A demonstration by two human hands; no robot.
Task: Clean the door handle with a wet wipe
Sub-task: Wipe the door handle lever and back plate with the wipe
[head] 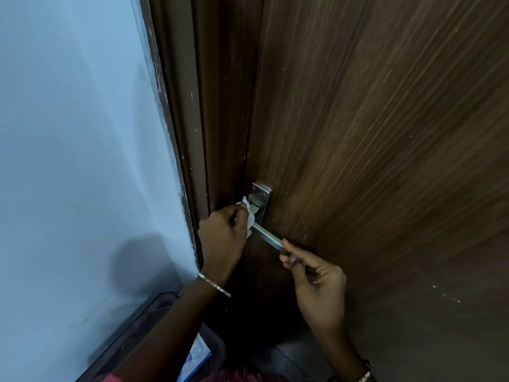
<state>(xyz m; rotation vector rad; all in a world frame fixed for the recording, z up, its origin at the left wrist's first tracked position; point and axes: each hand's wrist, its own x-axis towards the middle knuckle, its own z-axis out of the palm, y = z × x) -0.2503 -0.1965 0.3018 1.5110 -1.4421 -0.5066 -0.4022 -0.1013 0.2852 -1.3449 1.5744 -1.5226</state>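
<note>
Left grip: your left hand (pixel 221 235) is closed around the wipe (pixel 249 216), pressing it onto the handle (pixel 268 235) near its base.
Right grip: your right hand (pixel 316 285) pinches the handle's free end between thumb and fingertips (pixel 286 259).
Handle: a silver lever, slanting down and right from its plate (pixel 260 198).
Plate: fixed to the door (pixel 385 161), close to the frame (pixel 190 133).
Wrists: a bracelet (pixel 213 283) circles your left one.
Wall: pale blue (pixel 68 133), left of the frame.
</note>
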